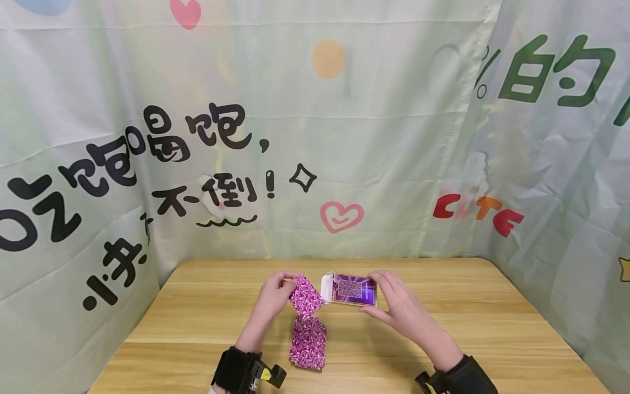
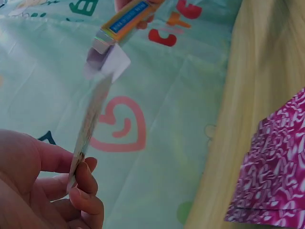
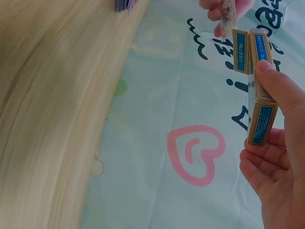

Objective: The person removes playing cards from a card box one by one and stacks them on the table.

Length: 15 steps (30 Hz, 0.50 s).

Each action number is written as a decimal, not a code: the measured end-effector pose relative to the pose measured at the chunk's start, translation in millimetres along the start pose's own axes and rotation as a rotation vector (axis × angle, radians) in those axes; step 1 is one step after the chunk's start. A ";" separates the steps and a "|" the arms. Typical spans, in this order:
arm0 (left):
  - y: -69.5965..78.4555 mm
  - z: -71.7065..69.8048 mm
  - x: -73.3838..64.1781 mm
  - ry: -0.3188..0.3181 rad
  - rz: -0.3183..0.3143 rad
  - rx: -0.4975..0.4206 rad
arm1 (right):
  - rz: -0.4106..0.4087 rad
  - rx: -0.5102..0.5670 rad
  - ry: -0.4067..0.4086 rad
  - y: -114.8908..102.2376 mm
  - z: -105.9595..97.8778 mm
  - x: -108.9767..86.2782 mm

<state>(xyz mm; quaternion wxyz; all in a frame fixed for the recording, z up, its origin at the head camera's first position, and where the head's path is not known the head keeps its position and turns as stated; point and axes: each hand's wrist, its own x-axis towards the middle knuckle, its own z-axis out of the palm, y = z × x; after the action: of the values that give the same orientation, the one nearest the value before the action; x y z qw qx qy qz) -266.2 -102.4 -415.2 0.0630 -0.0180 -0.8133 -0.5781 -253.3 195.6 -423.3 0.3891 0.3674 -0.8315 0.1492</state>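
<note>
My left hand (image 1: 275,295) pinches a thin stack of playing cards (image 1: 306,296) with pink-and-white patterned backs. In the left wrist view these cards (image 2: 88,131) appear edge-on between thumb and fingers. A purple card box (image 1: 354,289) is gripped at its right end by my right hand (image 1: 401,306). The box's white end flap (image 1: 327,288) stands open on the side towards the cards, close to their corner. Gold edges with blue labels show on the box (image 3: 262,90) in the right wrist view. Below the held cards, a loosely squared pile of the same playing cards (image 1: 308,343) lies on the table.
The wooden table (image 1: 197,317) reaches back to a pale green printed curtain (image 1: 384,164), which hangs behind it and along both sides. A black wrist strap with a small camera (image 1: 246,372) is on each forearm.
</note>
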 end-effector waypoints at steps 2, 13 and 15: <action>-3.0 1.1 0.9 -0.032 -0.007 -0.002 | 0.003 0.000 -0.002 0.1 -0.4 0.1; -22.3 5.9 4.9 -0.206 -0.051 0.051 | -0.006 -0.007 0.015 2.2 -0.3 0.1; -25.1 8.9 4.7 -0.245 -0.038 0.100 | -0.006 -0.006 0.011 2.2 0.0 -0.3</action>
<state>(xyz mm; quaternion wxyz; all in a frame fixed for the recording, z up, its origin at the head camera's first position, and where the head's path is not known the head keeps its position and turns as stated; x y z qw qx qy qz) -274.2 -102.5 -441.0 -0.0469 -0.0697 -0.8430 -0.5314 -254.8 197.3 -423.5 0.3953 0.3678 -0.8286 0.1477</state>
